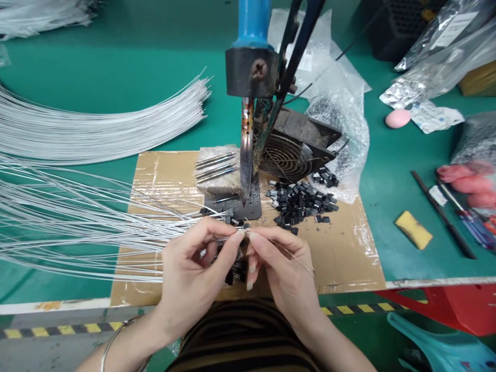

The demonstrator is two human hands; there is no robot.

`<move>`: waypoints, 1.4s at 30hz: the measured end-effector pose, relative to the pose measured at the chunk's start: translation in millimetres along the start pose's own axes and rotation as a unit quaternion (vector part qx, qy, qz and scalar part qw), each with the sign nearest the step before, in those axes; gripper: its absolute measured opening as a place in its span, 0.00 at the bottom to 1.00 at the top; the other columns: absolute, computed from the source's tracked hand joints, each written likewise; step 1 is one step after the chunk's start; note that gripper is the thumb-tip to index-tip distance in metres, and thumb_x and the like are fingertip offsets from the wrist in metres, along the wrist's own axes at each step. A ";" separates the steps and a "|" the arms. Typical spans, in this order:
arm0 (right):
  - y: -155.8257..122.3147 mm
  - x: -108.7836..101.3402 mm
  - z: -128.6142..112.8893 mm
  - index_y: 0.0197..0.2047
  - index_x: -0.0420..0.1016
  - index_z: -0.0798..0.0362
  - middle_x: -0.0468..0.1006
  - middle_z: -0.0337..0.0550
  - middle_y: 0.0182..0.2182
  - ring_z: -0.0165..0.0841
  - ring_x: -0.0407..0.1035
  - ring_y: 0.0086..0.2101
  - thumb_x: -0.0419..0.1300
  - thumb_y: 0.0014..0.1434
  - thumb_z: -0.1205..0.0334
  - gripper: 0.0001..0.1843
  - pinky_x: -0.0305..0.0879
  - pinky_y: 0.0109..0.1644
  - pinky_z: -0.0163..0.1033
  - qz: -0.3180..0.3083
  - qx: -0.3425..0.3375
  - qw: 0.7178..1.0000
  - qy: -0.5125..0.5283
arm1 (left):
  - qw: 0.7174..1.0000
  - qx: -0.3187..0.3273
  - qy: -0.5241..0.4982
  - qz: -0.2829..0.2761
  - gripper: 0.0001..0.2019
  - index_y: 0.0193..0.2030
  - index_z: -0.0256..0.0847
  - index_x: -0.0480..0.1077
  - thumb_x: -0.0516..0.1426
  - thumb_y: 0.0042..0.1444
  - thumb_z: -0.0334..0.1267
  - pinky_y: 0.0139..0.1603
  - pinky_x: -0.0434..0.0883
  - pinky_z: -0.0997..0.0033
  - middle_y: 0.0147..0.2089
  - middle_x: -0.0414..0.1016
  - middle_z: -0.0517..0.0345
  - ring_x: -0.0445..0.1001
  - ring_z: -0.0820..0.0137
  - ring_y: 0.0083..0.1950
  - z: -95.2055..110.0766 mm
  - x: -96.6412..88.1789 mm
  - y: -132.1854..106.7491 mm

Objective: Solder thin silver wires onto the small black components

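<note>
My left hand (197, 268) pinches thin white wires (77, 217) near their ends, with several small black parts (236, 271) gathered below its fingers. My right hand (279, 268) is closed in a pinch right beside it, holding a thin wire (298, 258) that runs off to the right. Both hands meet just in front of the soldering iron tip (245, 170), which hangs from a blue-handled stand (253, 46). A pile of small black components (302, 201) lies on the taped cardboard sheet (349, 253) to the right of the iron.
A big bundle of white wires (96, 129) curves across the green table at left. A small fan (290, 150) and a bubble-wrap bag (344, 119) stand behind the iron. A yellow sponge (413, 230), screwdrivers (465, 217), a pink object (398, 118) and silver bags (437, 72) lie at right.
</note>
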State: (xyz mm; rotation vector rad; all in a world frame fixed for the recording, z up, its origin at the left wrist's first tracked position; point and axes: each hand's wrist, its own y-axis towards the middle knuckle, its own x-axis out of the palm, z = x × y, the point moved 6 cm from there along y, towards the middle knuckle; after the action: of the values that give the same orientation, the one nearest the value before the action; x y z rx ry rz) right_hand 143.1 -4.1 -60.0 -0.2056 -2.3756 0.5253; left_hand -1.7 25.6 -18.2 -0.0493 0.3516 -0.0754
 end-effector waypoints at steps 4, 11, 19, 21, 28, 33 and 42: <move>0.4 -1.0 -0.3 0.38 0.90 0.48 0.82 0.36 0.24 0.26 0.74 0.18 0.75 0.61 0.57 0.05 0.74 0.20 0.29 0.000 0.004 1.000 -0.003 | 1.000 0.017 0.007 0.000 0.04 0.38 0.43 0.79 0.65 0.65 0.35 0.25 0.63 0.76 0.28 0.78 0.62 0.70 0.76 0.26 0.4 0.4 0.1; 3.0 -3.8 -8.4 0.32 0.88 0.52 0.80 0.35 0.22 0.25 0.72 0.16 0.76 0.58 0.57 0.08 0.71 0.19 0.28 -0.018 0.047 0.999 -0.020 | 0.999 0.026 0.018 -0.012 0.03 0.38 0.44 0.79 0.65 0.65 0.35 0.24 0.62 0.76 0.28 0.75 0.63 0.67 0.76 0.24 0.4 -1.5 -2.6; 1.7 -6.1 -9.2 0.34 0.89 0.52 0.80 0.36 0.22 0.24 0.71 0.16 0.77 0.57 0.56 0.08 0.70 0.18 0.27 -0.018 0.063 0.997 -0.029 | 0.999 0.019 0.025 -0.008 0.04 0.38 0.42 0.79 0.65 0.65 0.37 0.24 0.65 0.76 0.28 0.77 0.60 0.69 0.75 0.24 -2.3 -0.6 -1.8; 1.7 -6.3 -8.5 0.33 0.89 0.53 0.79 0.35 0.22 0.24 0.70 0.15 0.77 0.56 0.56 0.09 0.70 0.17 0.27 -0.012 0.062 0.998 -0.025 | 0.999 0.023 0.027 -0.007 0.03 0.38 0.42 0.79 0.65 0.65 0.36 0.24 0.65 0.75 0.28 0.77 0.61 0.69 0.75 0.25 -1.9 0.2 -2.0; 4.0 -6.0 -9.6 0.31 0.88 0.53 0.79 0.35 0.21 0.24 0.71 0.15 0.76 0.57 0.59 0.07 0.70 0.18 0.26 -0.024 0.063 0.998 -0.013 | 0.998 0.048 0.041 -0.014 0.04 0.37 0.44 0.78 0.64 0.65 0.33 0.23 0.59 0.75 0.26 0.72 0.65 0.61 0.78 0.22 4.8 1.5 -1.7; 4.8 -7.2 -10.4 0.30 0.87 0.54 0.79 0.35 0.21 0.24 0.70 0.14 0.76 0.56 0.58 0.09 0.69 0.16 0.27 -0.029 0.078 0.996 -0.017 | 0.997 0.050 0.044 -0.024 0.04 0.36 0.44 0.78 0.64 0.65 0.33 0.23 0.59 0.74 0.27 0.73 0.64 0.61 0.77 0.23 5.9 1.0 -0.6; 3.7 -8.1 -9.0 0.33 0.89 0.53 0.79 0.34 0.22 0.23 0.71 0.15 0.76 0.59 0.58 0.07 0.71 0.18 0.25 -0.035 0.069 0.997 -0.014 | 0.996 0.065 0.053 -0.003 0.05 0.37 0.44 0.77 0.65 0.64 0.31 0.21 0.55 0.77 0.24 0.67 0.68 0.56 0.78 0.22 7.6 1.9 -1.6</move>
State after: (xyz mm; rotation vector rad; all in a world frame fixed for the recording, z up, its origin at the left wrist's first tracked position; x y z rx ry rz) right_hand 155.1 -0.2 -60.2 -0.0526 -2.3526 0.6588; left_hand 2.6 24.1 -11.7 0.0838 0.4526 -0.1064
